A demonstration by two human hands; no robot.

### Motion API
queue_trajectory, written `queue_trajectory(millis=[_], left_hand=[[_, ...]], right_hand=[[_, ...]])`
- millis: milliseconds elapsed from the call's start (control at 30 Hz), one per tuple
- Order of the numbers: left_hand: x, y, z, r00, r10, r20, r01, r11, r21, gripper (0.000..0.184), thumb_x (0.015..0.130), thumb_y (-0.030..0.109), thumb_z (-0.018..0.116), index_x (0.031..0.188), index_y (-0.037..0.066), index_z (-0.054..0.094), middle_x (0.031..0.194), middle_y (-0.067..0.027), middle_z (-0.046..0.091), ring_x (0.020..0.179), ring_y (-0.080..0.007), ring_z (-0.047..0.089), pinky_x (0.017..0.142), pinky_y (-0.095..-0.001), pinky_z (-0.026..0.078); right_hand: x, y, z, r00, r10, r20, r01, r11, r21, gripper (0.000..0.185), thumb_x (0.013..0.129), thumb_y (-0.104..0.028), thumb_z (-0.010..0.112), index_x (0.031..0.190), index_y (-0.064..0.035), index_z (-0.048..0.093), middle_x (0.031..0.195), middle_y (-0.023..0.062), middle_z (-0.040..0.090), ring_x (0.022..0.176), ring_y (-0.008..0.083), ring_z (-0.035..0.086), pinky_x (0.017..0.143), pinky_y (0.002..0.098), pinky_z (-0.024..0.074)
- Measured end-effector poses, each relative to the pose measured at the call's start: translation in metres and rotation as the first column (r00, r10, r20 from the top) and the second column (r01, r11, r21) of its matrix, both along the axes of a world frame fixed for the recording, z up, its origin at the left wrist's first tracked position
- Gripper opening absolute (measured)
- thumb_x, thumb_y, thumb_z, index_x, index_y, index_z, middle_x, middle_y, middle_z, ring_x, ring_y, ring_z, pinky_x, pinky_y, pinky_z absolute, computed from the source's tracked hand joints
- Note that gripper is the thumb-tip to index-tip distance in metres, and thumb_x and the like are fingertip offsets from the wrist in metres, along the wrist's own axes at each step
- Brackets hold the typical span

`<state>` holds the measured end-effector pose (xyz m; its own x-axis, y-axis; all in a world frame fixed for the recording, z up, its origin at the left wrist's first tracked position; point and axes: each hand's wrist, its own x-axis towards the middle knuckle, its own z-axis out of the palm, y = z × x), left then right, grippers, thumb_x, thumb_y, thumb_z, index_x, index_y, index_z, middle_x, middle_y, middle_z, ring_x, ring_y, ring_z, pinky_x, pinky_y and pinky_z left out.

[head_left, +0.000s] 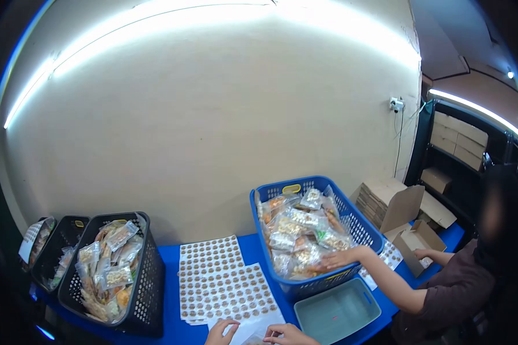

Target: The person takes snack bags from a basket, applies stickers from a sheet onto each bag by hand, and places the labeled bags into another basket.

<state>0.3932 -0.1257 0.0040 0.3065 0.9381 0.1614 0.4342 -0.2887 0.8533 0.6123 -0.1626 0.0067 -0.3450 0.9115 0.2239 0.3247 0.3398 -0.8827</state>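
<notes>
At the bottom edge, my left hand (220, 333) is beside a clear plastic packet (255, 338), its thumb and forefinger apart with nothing visible between them. On the packet's right side, my right hand (288, 333) has its fingers bent and pressed together at the plastic. The packet is cut off by the frame's lower edge. Under and beyond my hands lie sheets of round brown stickers (211, 270) on the blue table (170, 287).
A blue basket (360, 221) of food packets stands right of centre, with a co-worker's hand (342, 259) in it. The co-worker's other hand touches an open cardboard box (429, 234). A grey-green tray (336, 310) sits in front. Black baskets (149, 276) of packets stand left.
</notes>
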Motion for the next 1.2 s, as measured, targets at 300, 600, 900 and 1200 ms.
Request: queue_trajectory(millis=[300, 600, 900, 1200], left_hand=[[0.082, -0.026, -0.013, 0.963, -0.027, 0.270, 0.068, 0.987, -0.144, 0.013, 0.081, 0.010, 0.052, 0.076, -0.001, 0.056, 0.071, -0.0086, 0.057, 0.069, -0.0156, 0.054, 0.066, -0.0275, 0.043], [0.109, -0.036, 0.009, 0.995, 0.000, 0.100, -0.003, 1.000, 0.031, 0.011, 0.078, 0.009, 0.055, 0.075, -0.001, 0.056, 0.070, -0.0107, 0.057, 0.068, -0.0205, 0.056, 0.063, -0.0277, 0.042], [0.101, -0.053, 0.016, 0.709, 0.660, 0.250, -0.693, 0.585, 0.421, 0.015, 0.075, 0.008, 0.054, 0.063, 0.001, 0.049, 0.062, -0.0087, 0.047, 0.061, -0.0209, 0.048, 0.057, -0.0300, 0.036], [0.009, -0.030, 0.031, 0.227, 0.554, 0.801, -0.852, 0.512, -0.112, 0.028, 0.091, 0.023, 0.041, 0.104, -0.001, 0.045, 0.101, -0.0087, 0.049, 0.092, -0.0201, 0.049, 0.082, -0.0324, 0.038]], right_hand=[[0.046, -0.006, -0.027, 0.983, 0.048, -0.179, -0.095, 0.960, -0.265, 0.020, 0.080, -0.020, 0.060, 0.078, -0.0009, 0.055, 0.059, 0.0035, 0.053, 0.051, 0.0078, 0.048, 0.046, 0.0230, 0.0384], [0.052, 0.001, 0.005, 0.990, 0.143, -0.009, -0.139, 0.944, -0.299, 0.030, 0.084, -0.032, 0.050, 0.087, -0.0033, 0.057, 0.071, 0.0125, 0.060, 0.063, 0.0231, 0.059, 0.059, 0.0317, 0.0442], [0.006, -0.007, 0.019, 0.984, 0.172, 0.043, -0.174, 0.983, 0.053, 0.021, 0.084, -0.025, 0.046, 0.080, -0.0049, 0.050, 0.068, 0.0159, 0.056, 0.062, 0.0347, 0.054, 0.056, 0.0396, 0.0431], [0.052, -0.029, 0.002, 0.980, 0.195, 0.025, -0.195, 0.981, 0.003, 0.018, 0.079, -0.016, 0.052, 0.073, 0.0008, 0.050, 0.058, 0.0151, 0.049, 0.051, 0.0229, 0.052, 0.052, 0.0308, 0.0417]])
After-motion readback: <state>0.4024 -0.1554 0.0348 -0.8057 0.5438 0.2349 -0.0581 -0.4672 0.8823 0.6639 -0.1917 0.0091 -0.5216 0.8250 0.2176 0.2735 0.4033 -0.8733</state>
